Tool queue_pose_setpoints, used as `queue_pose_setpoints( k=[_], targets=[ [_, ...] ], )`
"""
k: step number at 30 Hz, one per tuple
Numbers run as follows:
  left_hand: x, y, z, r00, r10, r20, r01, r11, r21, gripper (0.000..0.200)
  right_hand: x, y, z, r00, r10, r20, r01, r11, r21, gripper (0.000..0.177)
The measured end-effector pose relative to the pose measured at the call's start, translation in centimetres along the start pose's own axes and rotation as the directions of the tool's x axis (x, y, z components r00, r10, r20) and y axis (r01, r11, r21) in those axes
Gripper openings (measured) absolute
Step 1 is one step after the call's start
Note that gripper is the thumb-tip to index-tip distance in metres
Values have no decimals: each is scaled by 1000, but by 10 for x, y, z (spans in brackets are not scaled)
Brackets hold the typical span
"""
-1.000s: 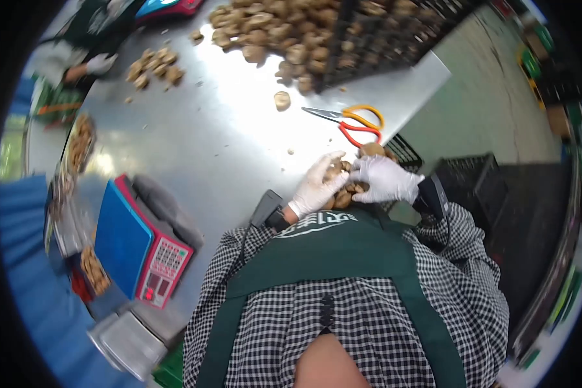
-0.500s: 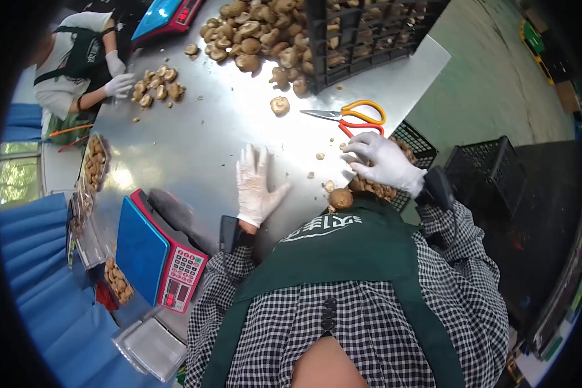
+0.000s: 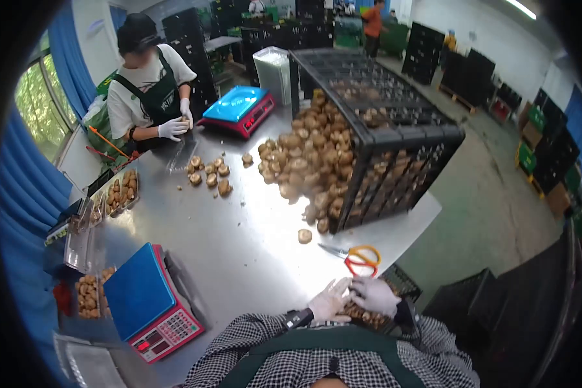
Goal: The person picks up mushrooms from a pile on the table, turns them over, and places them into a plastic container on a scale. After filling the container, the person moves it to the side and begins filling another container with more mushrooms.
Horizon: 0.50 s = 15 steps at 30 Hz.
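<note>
My left hand (image 3: 330, 301), in a white glove, lies at the front edge of the metal table (image 3: 239, 258) with its fingers extended. Right beside it is my gloved right hand (image 3: 374, 295), its fingers bent downward over small mushroom pieces (image 3: 368, 317); whether it grips any is hidden. Scissors (image 3: 359, 258) with orange and red handles lie just beyond my hands. A single mushroom (image 3: 304, 236) rests near their blades. Farther back, a large pile of mushrooms (image 3: 310, 155) spills from a tipped black crate (image 3: 401, 136).
A co-worker (image 3: 152, 97) stands at the far left, hands together near a red and blue scale (image 3: 238, 107). Another scale (image 3: 150, 304) sits at the near left, beside trays of mushrooms (image 3: 123, 193). A black crate (image 3: 459, 297) stands at the right.
The head view has tilted up, showing more of the room. My left hand has moved right, up against my right hand. The co-worker's hands have come together.
</note>
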State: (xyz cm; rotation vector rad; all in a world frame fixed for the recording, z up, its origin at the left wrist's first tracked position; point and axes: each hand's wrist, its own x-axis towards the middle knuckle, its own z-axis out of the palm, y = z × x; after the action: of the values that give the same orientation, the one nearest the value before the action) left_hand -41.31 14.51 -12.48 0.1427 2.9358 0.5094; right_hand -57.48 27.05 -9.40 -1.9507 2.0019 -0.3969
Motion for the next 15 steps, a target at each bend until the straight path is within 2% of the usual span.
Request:
queue_pose_setpoints(
  k=[2, 4, 6, 7, 8, 9, 10, 12, 14, 15],
  targets=[
    [14, -1, 17, 990, 113, -86, -110, 993, 32, 78, -17, 6, -7, 1000, 28, 2, -28, 999, -40, 37],
    [25, 2, 10, 984, 158, -82, -158, 987, 4, 86, -28, 1, -20, 987, 153, 42, -149, 986, -80, 37],
    [32, 6, -3, 971, 239, 4, -237, 963, -130, 84, -30, -2, -39, 949, 262, 176, -257, 965, -48, 37],
    [32, 8, -11, 970, 241, -38, -243, 948, -204, 80, -31, 5, -38, 971, 222, 83, -221, 975, -20, 37],
    [28, 8, -18, 970, 208, -128, -238, 925, -296, 75, -34, 10, -35, 984, 180, -2, -180, 984, 10, 37],
    [22, 6, -22, 943, 208, -261, -285, 908, -307, 72, -30, 9, -44, 978, 207, -35, -205, 977, 57, 35],
    [14, 3, -25, 901, 189, -391, -323, 893, -313, 70, -30, 16, -43, 965, 225, -138, -205, 968, 144, 30],
    [-2, -9, -45, 939, 60, -338, -203, 892, -405, 64, -18, 18, -62, 929, 296, -221, -265, 951, 157, 27],
    [-27, -28, -70, 932, -78, -353, -135, 831, -540, 55, -11, 45, -64, 852, 353, -386, -299, 934, 195, 26],
    [-43, -34, -96, 930, -179, -322, -45, 812, -581, 52, -6, 50, -77, 812, 433, -393, -360, 900, 247, 28]
  ],
)
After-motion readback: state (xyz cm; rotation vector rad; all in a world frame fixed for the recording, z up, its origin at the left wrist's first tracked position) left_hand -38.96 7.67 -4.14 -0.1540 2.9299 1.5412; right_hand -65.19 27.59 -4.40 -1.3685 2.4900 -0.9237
